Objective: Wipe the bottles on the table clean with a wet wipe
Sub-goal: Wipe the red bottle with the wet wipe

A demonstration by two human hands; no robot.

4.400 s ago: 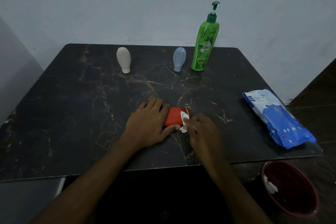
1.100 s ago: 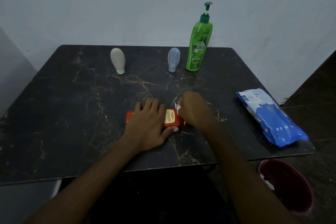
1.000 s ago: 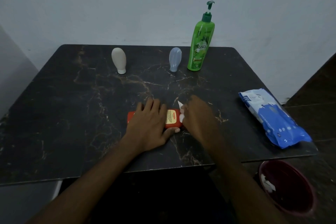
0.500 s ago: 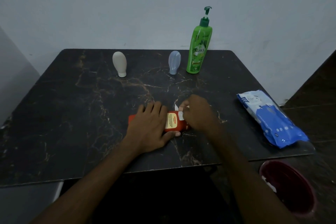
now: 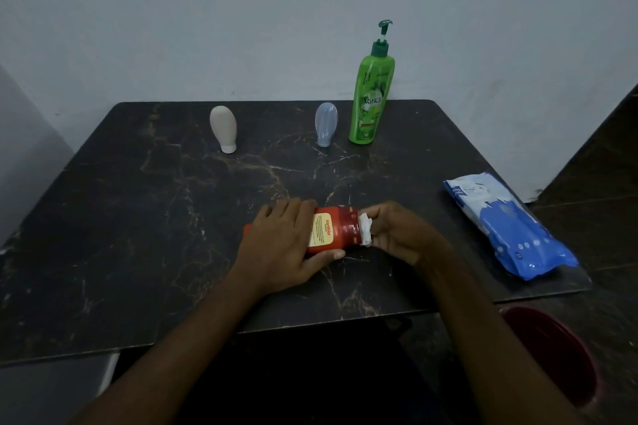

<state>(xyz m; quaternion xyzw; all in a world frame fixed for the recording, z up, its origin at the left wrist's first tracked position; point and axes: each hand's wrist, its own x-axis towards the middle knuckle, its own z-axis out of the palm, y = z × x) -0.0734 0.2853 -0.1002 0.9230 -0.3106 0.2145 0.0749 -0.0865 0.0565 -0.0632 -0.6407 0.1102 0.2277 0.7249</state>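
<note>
Near right, off the table and below its edge: a dark red bin (image 5: 552,366), partly cut by the frame; contents cannot be made out. Table (image 5: 138,235): dark marbled top, both forearms reaching over its near edge. Near centre of the table: red bottle (image 5: 336,229) lying on its side, long axis left to right, yellow label facing up. Left hand (image 5: 279,245) covers the bottle's left half, fingers curled over the top and thumb against the near side, gripping it; only a small red tip shows past the hand on the left. Right hand (image 5: 397,235) sits at the bottle's right end, fingers curled round a bunched white wipe (image 5: 366,229), which is in contact with that end of the bottle. Right side, near the table edge: a blue and white wipe pack (image 5: 507,224) lying flat, well apart from the hands. Far row, upright, left to right: a beige bottle (image 5: 223,128) standing on its cap; a pale blue bottle (image 5: 325,128), also cap down; just beside it, a tall green pump bottle (image 5: 371,97). Behind the table: a plain pale wall (image 5: 207,28).
</note>
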